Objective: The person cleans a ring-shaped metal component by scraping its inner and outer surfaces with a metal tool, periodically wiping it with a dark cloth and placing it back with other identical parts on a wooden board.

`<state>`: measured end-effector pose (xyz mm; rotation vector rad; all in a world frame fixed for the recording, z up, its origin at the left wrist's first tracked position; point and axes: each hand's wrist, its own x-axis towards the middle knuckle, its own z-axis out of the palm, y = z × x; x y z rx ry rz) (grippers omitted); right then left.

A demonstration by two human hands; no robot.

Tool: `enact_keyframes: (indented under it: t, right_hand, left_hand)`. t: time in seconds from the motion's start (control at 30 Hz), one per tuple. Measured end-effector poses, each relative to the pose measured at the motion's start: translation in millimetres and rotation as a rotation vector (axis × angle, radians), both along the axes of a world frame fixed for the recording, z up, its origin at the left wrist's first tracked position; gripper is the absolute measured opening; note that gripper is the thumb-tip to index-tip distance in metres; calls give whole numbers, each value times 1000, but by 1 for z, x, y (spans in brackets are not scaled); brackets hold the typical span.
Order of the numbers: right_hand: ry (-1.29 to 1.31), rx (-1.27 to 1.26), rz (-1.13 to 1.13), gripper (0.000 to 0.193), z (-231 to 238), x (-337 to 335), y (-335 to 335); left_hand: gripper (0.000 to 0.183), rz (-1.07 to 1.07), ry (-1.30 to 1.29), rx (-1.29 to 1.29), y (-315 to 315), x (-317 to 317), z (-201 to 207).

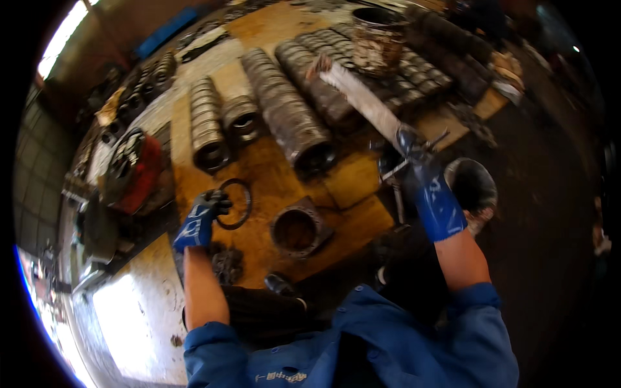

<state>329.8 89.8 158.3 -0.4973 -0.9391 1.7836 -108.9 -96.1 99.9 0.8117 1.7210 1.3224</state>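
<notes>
My left hand (206,210), in a blue rubber glove with a dark, dirty palm, pinches a thin dark metal ring (250,204) by its left side. The ring is held above the stained yellow-brown board (336,187). My right hand (424,174), gloved alike, is closed around the near end of a long, flat, pale stick (362,100). Its far end is ragged and brownish like a brush, but blurred. A metal bar tool (396,169) shows close beside that hand. Between my hands, a round metal housing with a squarish flange (318,223) lies with its bore facing up.
Rows of stacked metal rings or sleeves (281,103) lie across the far side. A grimy bucket (378,48) stands behind them. At left is a red container (143,169) with dark parts. An open dark cylinder (488,187) is beside my right forearm, and a chain (475,123) lies at right.
</notes>
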Motion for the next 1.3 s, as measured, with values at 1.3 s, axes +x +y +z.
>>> enact_keyframes:
  t: [1.3]
  right_hand:
    - [-2057,280,-194,29,-236,313,-111]
  left_hand:
    - [23,14,39,-232,-21,-23,-45]
